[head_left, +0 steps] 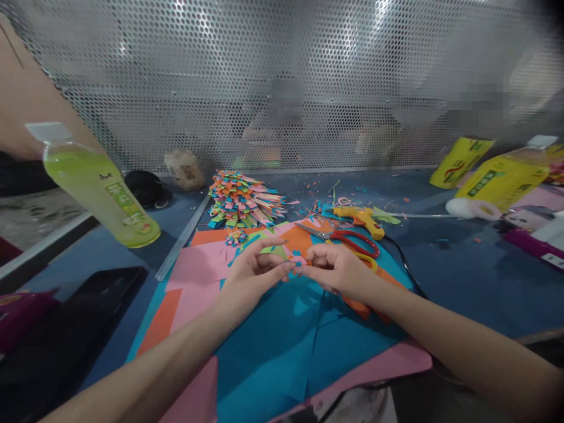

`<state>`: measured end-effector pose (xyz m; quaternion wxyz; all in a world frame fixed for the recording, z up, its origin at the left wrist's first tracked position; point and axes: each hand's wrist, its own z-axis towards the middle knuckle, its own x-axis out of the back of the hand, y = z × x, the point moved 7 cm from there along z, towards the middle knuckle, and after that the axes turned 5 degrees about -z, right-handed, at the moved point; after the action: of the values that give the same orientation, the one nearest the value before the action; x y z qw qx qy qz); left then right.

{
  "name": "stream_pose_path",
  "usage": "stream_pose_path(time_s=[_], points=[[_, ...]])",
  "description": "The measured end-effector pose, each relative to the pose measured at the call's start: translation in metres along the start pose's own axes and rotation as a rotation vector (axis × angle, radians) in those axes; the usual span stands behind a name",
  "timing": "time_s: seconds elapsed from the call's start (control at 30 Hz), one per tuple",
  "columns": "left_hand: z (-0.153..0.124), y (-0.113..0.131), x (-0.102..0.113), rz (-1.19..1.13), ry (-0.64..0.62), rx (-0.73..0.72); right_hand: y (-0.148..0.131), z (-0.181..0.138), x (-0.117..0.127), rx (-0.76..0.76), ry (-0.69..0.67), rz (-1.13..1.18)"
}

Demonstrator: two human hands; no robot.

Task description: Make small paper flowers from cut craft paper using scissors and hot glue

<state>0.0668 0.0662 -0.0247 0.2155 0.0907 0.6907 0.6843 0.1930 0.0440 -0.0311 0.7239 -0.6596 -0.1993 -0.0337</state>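
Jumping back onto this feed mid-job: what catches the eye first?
The left hand and right hand meet at centre, pinching a small paper piece above blue and pink paper sheets. Behind them sits a spiky multicoloured paper ball; at far left, a green drink bottle tilts over the table.

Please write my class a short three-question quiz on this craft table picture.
1. True or false: the scissors lie on the table, in neither hand.
2. What lies just behind the scissors? A) glue gun B) stapler C) ruler
3. Fill in: the left hand and right hand pinch a small paper piece above a ___ sheet.

Key: 1 true; 2 A; 3 blue.
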Motion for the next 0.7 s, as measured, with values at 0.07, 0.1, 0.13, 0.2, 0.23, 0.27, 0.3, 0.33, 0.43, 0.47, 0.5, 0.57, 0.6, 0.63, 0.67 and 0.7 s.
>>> stream_pose_path(time_s=[0.07, 0.1, 0.13, 0.2, 0.23, 0.27, 0.3, 0.33, 0.43, 0.47, 0.5, 0.57, 0.6, 0.63, 0.67, 0.7], points=[[-0.0002, 0.0011, -0.0003, 0.006, -0.002, -0.011, -0.0002, -0.0001, -0.0003, -0.009, -0.007, 0.038], [-0.0004, 0.0016, -0.0002, 0.009, 0.000, -0.016, -0.0006, -0.0004, -0.0001, -0.015, -0.005, 0.056], [-0.0005, 0.0018, -0.0002, 0.012, 0.003, -0.018, -0.0013, -0.0006, 0.0002, -0.019, -0.001, 0.069], [-0.0007, 0.0019, -0.0005, 0.012, 0.004, -0.022, -0.0024, -0.0009, 0.0005, -0.026, 0.003, 0.089], [-0.0007, 0.0017, -0.0006, 0.011, 0.006, -0.022, -0.0027, -0.0008, 0.0005, -0.028, 0.001, 0.095], [-0.0006, 0.0013, -0.0006, 0.011, 0.008, -0.022, -0.0027, -0.0005, 0.0000, -0.027, -0.009, 0.101], [-0.0006, 0.0011, -0.0003, 0.013, 0.012, -0.024, -0.0026, 0.0001, -0.0011, -0.023, -0.032, 0.108], [-0.0004, 0.0009, 0.0001, 0.017, 0.017, -0.027, -0.0021, 0.0010, -0.0023, -0.018, -0.057, 0.116], [0.0006, 0.0010, 0.0025, 0.046, 0.038, -0.045, 0.0017, 0.0035, -0.0050, -0.026, -0.121, 0.147], [0.0010, 0.0014, 0.0033, 0.054, 0.042, -0.053, 0.0028, 0.0040, -0.0053, -0.032, -0.131, 0.159], [0.0014, 0.0017, 0.0041, 0.060, 0.046, -0.060, 0.0034, 0.0043, -0.0051, -0.034, -0.132, 0.166], [0.0021, 0.0021, 0.0051, 0.056, 0.049, -0.066, 0.0028, 0.0039, -0.0041, -0.028, -0.121, 0.153], [0.0023, 0.0020, 0.0051, 0.054, 0.047, -0.064, 0.0020, 0.0035, -0.0034, -0.021, -0.109, 0.135], [0.0023, 0.0018, 0.0047, 0.053, 0.043, -0.058, 0.0013, 0.0030, -0.0023, -0.017, -0.092, 0.116], [0.0023, 0.0015, 0.0040, 0.055, 0.036, -0.049, 0.0009, 0.0027, -0.0011, -0.018, -0.072, 0.102], [0.0021, 0.0013, 0.0032, 0.058, 0.030, -0.042, 0.0007, 0.0026, 0.0003, -0.020, -0.051, 0.095]])
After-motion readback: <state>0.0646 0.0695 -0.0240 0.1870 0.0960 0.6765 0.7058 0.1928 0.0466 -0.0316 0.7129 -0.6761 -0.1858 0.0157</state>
